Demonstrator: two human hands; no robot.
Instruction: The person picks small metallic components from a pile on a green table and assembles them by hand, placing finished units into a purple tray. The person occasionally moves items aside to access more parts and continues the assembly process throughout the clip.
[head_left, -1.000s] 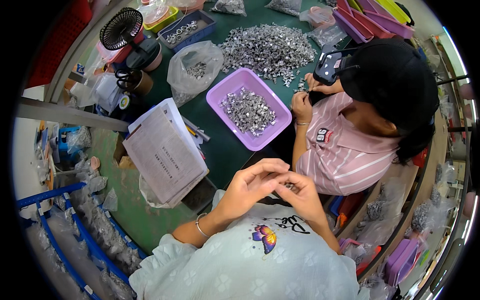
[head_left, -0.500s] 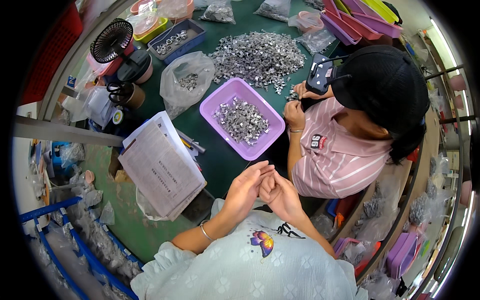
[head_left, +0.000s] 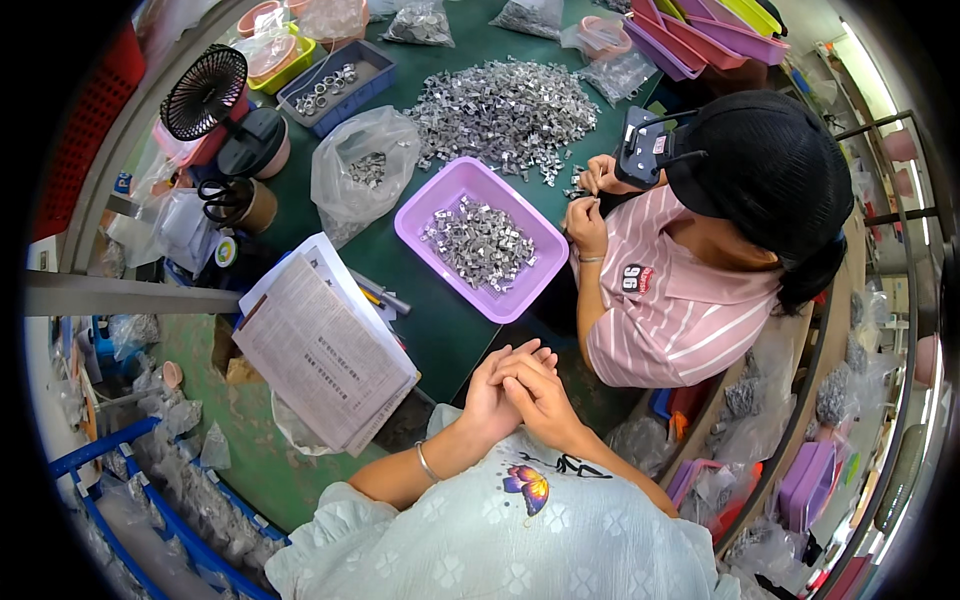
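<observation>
My left hand [head_left: 487,408] and my right hand [head_left: 548,408] are clasped together in front of my body, just short of the table edge. The right fingers fold over the left hand, and the left fingers curl around beneath them, their tips showing at the far side. No object shows between them; the space between the palms is hidden. Just beyond my hands stands a purple plastic tray [head_left: 415,215] holding many small silvery metal parts [head_left: 480,245]. Neither hand touches the tray.
A large heap of metal parts [head_left: 510,115] covers the far table. At right, a person in a black cap [head_left: 765,185] handles small parts. Printed papers [head_left: 325,355], a clear bag [head_left: 350,200], a blue bin [head_left: 340,90] and a small fan [head_left: 203,92] are at left.
My hands have gone from cupped together with fingertips meeting to clasped, the right folded over the left. The whole view has shifted slightly.
</observation>
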